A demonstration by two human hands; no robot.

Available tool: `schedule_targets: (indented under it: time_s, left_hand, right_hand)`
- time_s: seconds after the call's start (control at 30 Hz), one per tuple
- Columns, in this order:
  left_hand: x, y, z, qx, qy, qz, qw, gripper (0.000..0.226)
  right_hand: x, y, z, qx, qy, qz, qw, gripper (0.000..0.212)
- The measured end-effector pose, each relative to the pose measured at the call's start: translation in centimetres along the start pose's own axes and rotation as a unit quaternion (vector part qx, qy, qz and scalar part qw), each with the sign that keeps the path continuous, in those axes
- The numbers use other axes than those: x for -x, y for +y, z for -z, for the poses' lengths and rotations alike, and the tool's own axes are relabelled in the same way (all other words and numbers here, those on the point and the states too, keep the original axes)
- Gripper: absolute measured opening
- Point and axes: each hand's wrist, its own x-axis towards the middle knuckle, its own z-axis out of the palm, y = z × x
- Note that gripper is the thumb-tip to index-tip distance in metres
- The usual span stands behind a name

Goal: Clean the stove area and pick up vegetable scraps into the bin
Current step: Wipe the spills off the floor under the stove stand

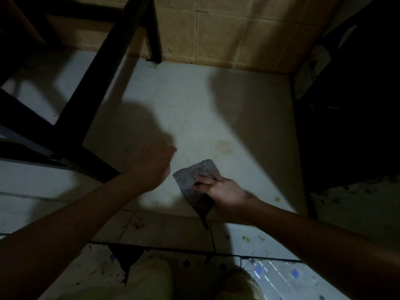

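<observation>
A grey cloth (190, 178) lies flat on the white counter slab (194, 109) near its front edge, one dark corner hanging over the edge. My right hand (218, 189) presses on the cloth with fingers spread over its right side. My left hand (151, 165) hovers just left of the cloth, fingers curled into a loose fist with nothing visible in it. A faint yellowish ring stain (223, 146) marks the slab just beyond the cloth. Small green vegetable scraps (245, 238) lie on the floor tiles below the slab, and one green bit (277, 199) sits at the slab's right front.
A black metal frame (91, 83) stands over the slab's left part. Tan wall tiles (227, 33) back the counter. A dark, grimy object (350, 94) fills the right side. More brown crumbs (138, 225) dot the floor tiles (151, 230). My knees show at the bottom.
</observation>
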Motion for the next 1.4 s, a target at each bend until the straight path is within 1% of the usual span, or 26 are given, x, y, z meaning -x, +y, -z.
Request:
schedule_targets:
  time_s: [0.07,0.13,0.2,0.33,0.5,0.7,0.87,1.03,1.13,1.23,1.4]
  left_hand:
    - [-0.7,1.1,0.0,-0.005,-0.009,-0.02,1.0,0.048]
    - [-1.5,2.2,0.1,-0.001,-0.028,-0.029,0.999,0.049]
    - [-2.1,3.4,0.1,-0.003,-0.037,-0.043,0.998,0.049]
    - [-2.8,5.4,-0.1,-0.022,-0.03,-0.066,0.997,0.047]
    - [-3.7,6.8,-0.4,0.019,-0.028,-0.082,0.996,0.046]
    - [-4.2,7.3,-1.1,0.032,-0.022,-0.096,0.995,0.046]
    - [-4.0,6.2,-2.2,0.03,-0.005,-0.113,0.993,0.045]
    - [-2.9,4.8,-2.7,0.005,-0.009,-0.095,0.995,0.044]
    - [-2.3,4.2,-2.4,0.008,0.011,-0.092,0.996,0.041]
    - [-1.9,3.6,-2.0,0.022,0.012,-0.088,0.996,0.042]
    - [-1.0,2.8,-1.4,0.014,0.022,-0.065,0.998,0.04]
  right_hand:
    - [1.0,0.4,-0.2,0.007,-0.048,-0.055,0.997,0.049]
    - [2.2,0.6,-0.4,0.011,-0.062,-0.1,0.993,0.048]
    - [3.5,0.9,-0.5,0.011,-0.053,-0.138,0.989,0.049]
    - [6.1,1.8,-0.9,0.011,-0.029,-0.202,0.979,0.051]
    - [9.1,3.0,-1.8,0.014,-0.022,-0.274,0.961,0.054]
    - [12.0,3.7,-2.2,-0.046,0.007,-0.352,0.935,0.064]
    - [12.6,3.2,-2.5,-0.087,0.038,-0.375,0.922,0.068]
    - [12.5,2.5,-3.3,-0.107,0.039,-0.386,0.915,0.069]
    - [12.2,1.5,-3.6,-0.112,0.015,-0.372,0.921,0.066]
    - [11.4,0.6,-3.8,-0.108,-0.015,-0.349,0.931,0.064]
    - [9.4,-1.1,-3.7,-0.069,-0.023,-0.313,0.947,0.062]
